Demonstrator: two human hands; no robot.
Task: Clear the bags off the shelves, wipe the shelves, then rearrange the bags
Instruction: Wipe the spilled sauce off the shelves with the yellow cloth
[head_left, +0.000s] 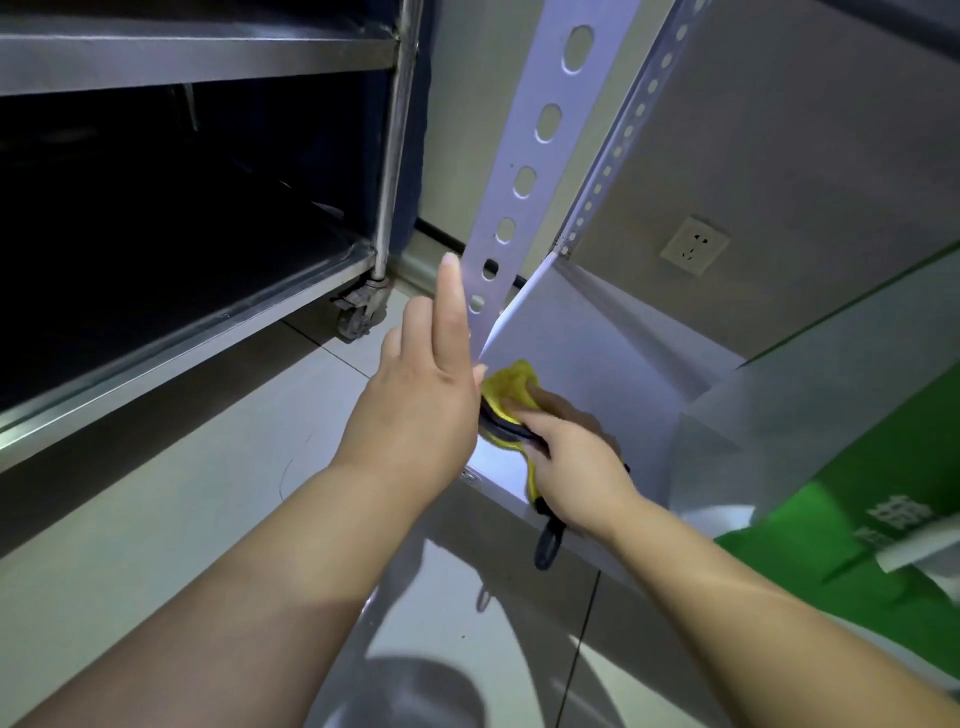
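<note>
The cloth (511, 387) is bright yellow with a dark grey, nearly black edge, and the shelf (587, 358) is plain pale white. The upright post (522, 208) is the same white, patterned with a single row of oval holes, while the bag (815, 525) is vivid green with white lettering. The floor (156, 519) is pale grey tile crossed by thin dark lines.

Yellow cloth (511, 387) bunched on white shelf (597, 338) front corner — green bag (841, 457) at its right
</note>
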